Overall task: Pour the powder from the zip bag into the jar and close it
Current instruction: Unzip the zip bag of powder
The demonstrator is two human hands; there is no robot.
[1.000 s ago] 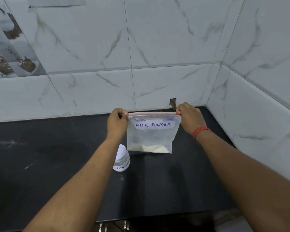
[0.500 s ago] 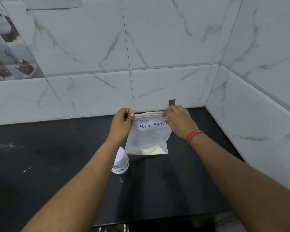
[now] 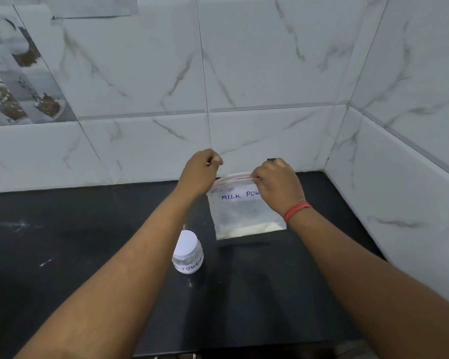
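Observation:
A clear zip bag (image 3: 240, 213) with a red zip strip and a "MILK POW..." label hangs upright above the black counter (image 3: 88, 244). A little pale powder (image 3: 254, 228) lies in its bottom. My right hand (image 3: 278, 186) pinches the bag's top edge and covers the end of the label. My left hand (image 3: 201, 172) is a closed fist just above and left of the bag's top left corner, with nothing visible between its fingers. A small clear jar (image 3: 188, 252) with a white lid and a "POWDER" label stands on the counter below my left wrist.
White marble-look tiled walls (image 3: 270, 73) close the counter at the back and on the right, forming a corner. The counter's front edge (image 3: 244, 351) runs along the bottom. A red thread band (image 3: 296, 209) is on my right wrist.
My right hand slid left along the zip from the bag's right corner to its middle. My left hand rose off the bag's left corner. The bag now hangs slightly tilted.

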